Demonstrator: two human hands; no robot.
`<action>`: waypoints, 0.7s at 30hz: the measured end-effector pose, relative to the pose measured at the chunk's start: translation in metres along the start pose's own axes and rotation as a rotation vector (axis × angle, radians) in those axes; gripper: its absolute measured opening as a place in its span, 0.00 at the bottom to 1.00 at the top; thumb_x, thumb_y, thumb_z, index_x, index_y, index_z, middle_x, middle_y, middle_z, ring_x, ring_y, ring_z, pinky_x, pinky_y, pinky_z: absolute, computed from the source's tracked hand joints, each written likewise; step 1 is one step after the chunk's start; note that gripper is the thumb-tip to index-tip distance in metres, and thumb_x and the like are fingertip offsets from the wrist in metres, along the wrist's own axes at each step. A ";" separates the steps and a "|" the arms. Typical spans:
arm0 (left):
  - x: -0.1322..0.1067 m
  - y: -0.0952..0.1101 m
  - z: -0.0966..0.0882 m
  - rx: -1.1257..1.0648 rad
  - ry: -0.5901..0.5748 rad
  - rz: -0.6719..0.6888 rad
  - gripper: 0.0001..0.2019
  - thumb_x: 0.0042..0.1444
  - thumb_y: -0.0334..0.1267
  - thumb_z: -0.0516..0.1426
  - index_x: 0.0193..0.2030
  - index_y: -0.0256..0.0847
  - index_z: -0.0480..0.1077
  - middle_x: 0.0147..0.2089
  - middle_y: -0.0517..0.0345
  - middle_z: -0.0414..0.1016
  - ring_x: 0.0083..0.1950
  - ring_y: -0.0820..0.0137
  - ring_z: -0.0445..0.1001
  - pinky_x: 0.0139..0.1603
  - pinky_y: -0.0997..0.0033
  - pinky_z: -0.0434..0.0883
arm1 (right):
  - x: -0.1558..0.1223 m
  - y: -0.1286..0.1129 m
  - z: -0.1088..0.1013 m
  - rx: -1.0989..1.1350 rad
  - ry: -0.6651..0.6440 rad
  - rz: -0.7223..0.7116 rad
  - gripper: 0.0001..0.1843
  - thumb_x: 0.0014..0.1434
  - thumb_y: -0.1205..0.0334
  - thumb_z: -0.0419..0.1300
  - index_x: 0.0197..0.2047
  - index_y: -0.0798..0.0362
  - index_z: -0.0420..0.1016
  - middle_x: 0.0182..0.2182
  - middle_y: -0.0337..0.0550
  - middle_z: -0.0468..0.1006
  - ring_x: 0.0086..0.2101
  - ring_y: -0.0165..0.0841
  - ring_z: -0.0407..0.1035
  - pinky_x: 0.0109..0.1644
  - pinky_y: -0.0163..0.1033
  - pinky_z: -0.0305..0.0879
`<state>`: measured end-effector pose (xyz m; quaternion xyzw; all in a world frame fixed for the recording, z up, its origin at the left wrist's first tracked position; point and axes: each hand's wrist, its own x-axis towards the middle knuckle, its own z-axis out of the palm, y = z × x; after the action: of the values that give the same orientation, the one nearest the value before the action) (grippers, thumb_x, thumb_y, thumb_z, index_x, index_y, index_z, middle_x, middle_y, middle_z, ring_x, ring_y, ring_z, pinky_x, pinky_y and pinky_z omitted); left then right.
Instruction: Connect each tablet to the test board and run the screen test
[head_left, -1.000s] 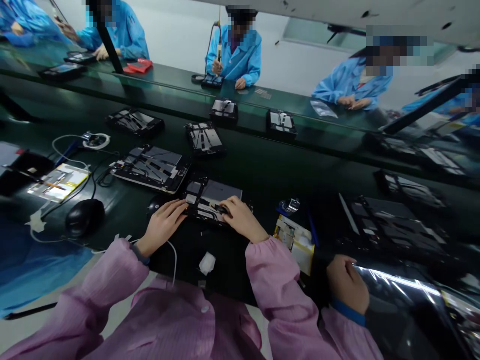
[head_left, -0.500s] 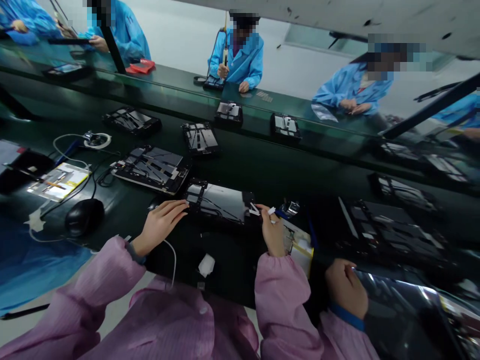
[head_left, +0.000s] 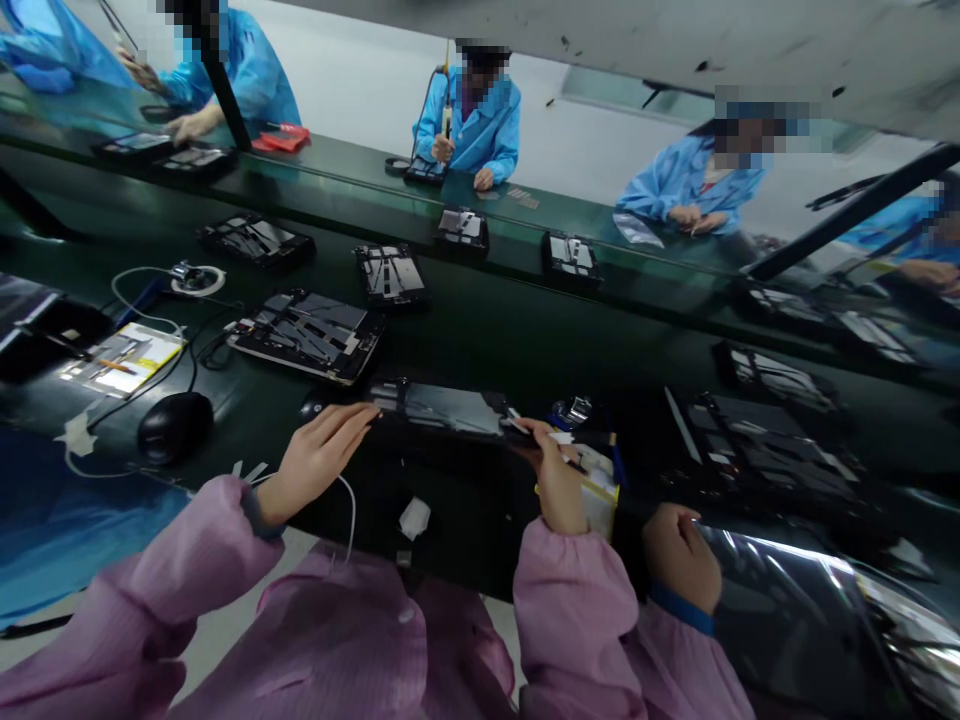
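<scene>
An opened dark tablet (head_left: 442, 408) with a grey back plate lies across the green belt in front of me, its near edge tipped up. My left hand (head_left: 319, 460) reaches to the tablet's left end, fingers stretched out with the tips on its corner. My right hand (head_left: 556, 475) is closed on the tablet's right edge, with a small white strip (head_left: 559, 437) at the fingertips. Both my sleeves are pink.
Another person's hand (head_left: 679, 565) with a blue cuff rests on a shiny plastic bag (head_left: 795, 610) at the right. Around me are a mouse (head_left: 174, 425), another opened tablet (head_left: 307, 335), a yellow-edged pad (head_left: 600, 495) and a tape roll (head_left: 574, 410). Several tablets ride the belt; workers in blue sit opposite.
My right hand left the top of the tablet, moved to its right edge and took hold there. The tablet has turned lengthwise and tipped up. My left hand stayed at the left end.
</scene>
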<state>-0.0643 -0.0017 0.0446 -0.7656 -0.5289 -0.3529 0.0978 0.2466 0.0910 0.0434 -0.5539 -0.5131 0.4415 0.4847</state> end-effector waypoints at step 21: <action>0.082 -0.060 0.097 -0.195 -0.436 -0.559 0.21 0.58 0.33 0.48 0.58 0.34 0.63 0.43 0.43 0.76 0.46 0.56 0.76 0.49 0.56 0.69 | -0.016 0.054 -0.176 -0.211 0.253 -0.127 0.25 0.51 0.37 0.51 0.15 0.43 0.48 0.11 0.33 0.49 0.21 0.33 0.61 0.32 0.44 0.66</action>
<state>-0.0587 0.1346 0.0134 -0.6545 -0.6899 -0.2434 -0.1907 0.4266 0.0606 0.0150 -0.6193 -0.5255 0.2806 0.5115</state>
